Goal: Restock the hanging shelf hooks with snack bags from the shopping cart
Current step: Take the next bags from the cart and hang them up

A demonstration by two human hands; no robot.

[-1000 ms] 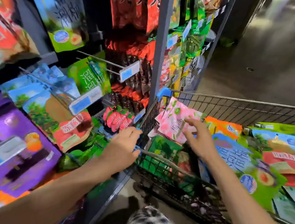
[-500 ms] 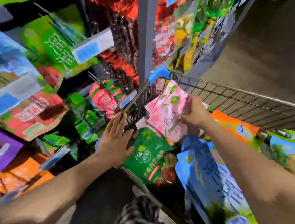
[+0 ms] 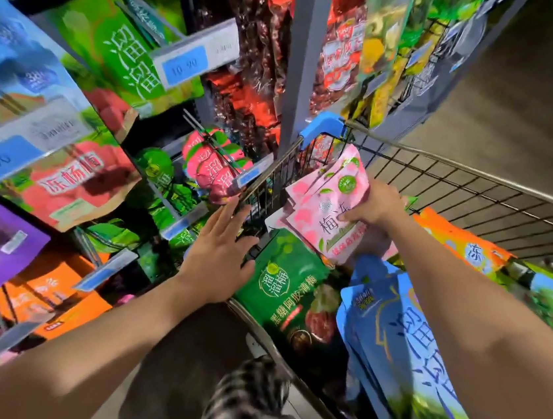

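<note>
Firmly, the right hand (image 3: 376, 206) pinches a small stack of pink bags (image 3: 328, 203) by their right edge, thumb on the front face and fingers hidden behind. The stack stands lifted inside the far-left corner of the cart (image 3: 472, 183), above a green bag (image 3: 287, 287). Its long axis runs near to far, and the top end points away toward the shelf. The likely hook (image 3: 206, 138) carries similar red-pink bags (image 3: 215, 171) and lies left of the grip and a little farther off, across the cart's left rim. So the stack probably has to travel left and turn its top toward the hook's tip. The left hand (image 3: 218, 254) is nearer that hook. It is flat with fingers spread at the rim and holds nothing; whether it touches the wire I cannot tell.
</note>
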